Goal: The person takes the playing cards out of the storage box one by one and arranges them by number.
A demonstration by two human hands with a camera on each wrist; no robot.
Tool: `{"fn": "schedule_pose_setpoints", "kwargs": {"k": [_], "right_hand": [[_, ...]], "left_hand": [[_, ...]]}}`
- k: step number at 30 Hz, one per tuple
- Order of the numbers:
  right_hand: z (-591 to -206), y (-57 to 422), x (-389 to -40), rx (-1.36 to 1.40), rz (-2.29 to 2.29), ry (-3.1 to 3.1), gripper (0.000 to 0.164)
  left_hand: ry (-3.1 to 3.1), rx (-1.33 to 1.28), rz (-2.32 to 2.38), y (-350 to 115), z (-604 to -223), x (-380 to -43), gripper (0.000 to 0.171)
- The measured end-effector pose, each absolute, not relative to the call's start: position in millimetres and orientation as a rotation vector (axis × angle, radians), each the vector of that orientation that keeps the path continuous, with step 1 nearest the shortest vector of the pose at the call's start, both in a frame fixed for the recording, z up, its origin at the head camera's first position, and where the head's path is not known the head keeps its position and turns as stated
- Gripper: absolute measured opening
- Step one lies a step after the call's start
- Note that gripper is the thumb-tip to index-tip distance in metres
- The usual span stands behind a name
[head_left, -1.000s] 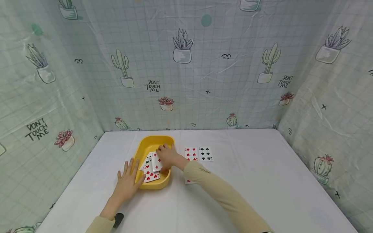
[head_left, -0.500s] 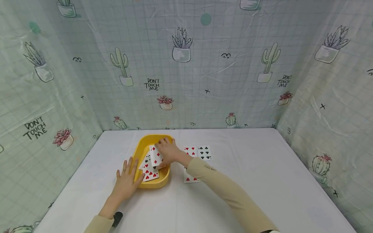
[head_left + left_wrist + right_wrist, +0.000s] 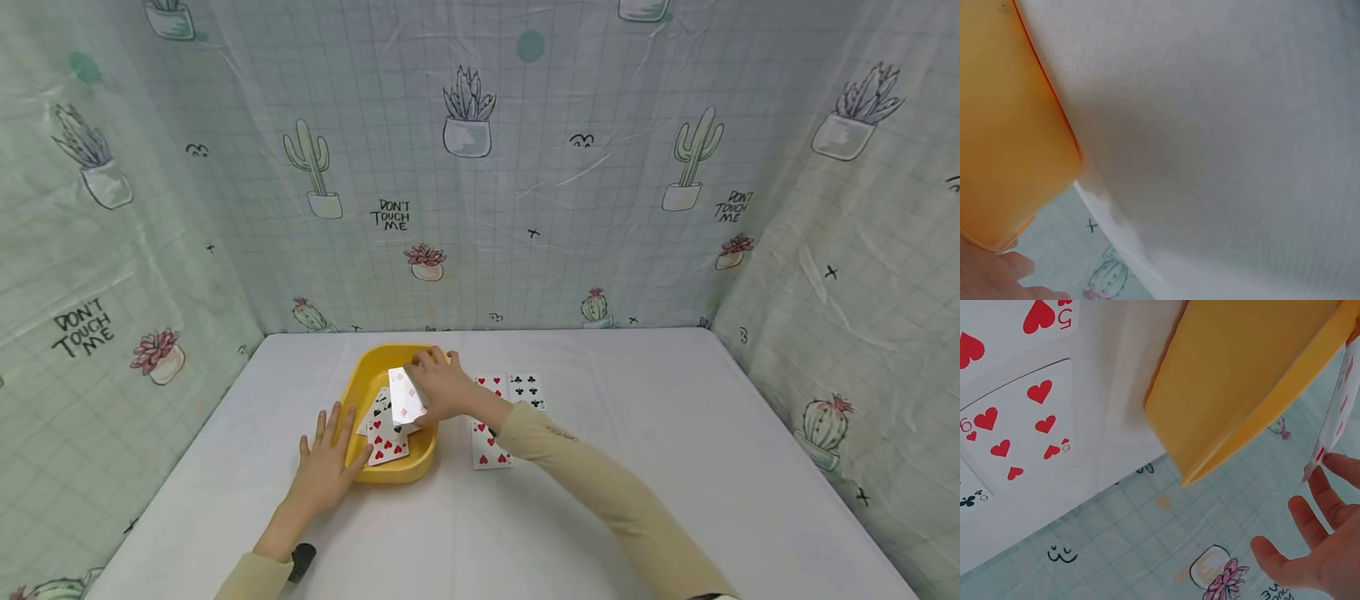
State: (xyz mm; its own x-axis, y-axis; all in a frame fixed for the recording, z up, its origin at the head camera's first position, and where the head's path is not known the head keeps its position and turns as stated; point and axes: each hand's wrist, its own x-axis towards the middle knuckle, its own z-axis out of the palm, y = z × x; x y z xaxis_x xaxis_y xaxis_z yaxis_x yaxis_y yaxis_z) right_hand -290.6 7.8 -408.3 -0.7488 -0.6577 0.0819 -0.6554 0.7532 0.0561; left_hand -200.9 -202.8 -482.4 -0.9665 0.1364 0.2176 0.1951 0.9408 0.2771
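Note:
My right hand (image 3: 442,385) pinches a diamonds playing card (image 3: 405,398) over the yellow tray (image 3: 393,475). In the right wrist view the card (image 3: 1338,412) stands steeply tilted, nearly edge-on, between the thumb and a fingertip, while the other fingers spread apart. Under it in the tray lie a few loose cards, with a heart card (image 3: 387,447) on the near side. My left hand (image 3: 324,471) rests on the tray's left rim, fingers straight and spread. Only a few of its fingers (image 3: 1016,265) appear in the left wrist view, beside the rim.
Right of the tray, face-up cards lie on the white table (image 3: 637,467): a six of hearts (image 3: 1029,425), a six of clubs (image 3: 528,390) and a five of hearts (image 3: 492,457) nearer me. My right forearm partly covers them. Printed cloth (image 3: 525,208) walls the table's back and sides.
My right hand has lifted the diamonds card from the pile in the tray, and its face has tilted to catch the light. My left hand stays at the rim.

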Motion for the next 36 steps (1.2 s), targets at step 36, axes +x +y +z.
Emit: {"fn": "schedule_pose_setpoints", "kwargs": {"k": [36], "right_hand": [[-425,87,-247,1.015,0.127,-2.897,0.088]], "left_hand": [[-2.948,-0.234,-0.43,-201,-479,-203,0.071]]}}
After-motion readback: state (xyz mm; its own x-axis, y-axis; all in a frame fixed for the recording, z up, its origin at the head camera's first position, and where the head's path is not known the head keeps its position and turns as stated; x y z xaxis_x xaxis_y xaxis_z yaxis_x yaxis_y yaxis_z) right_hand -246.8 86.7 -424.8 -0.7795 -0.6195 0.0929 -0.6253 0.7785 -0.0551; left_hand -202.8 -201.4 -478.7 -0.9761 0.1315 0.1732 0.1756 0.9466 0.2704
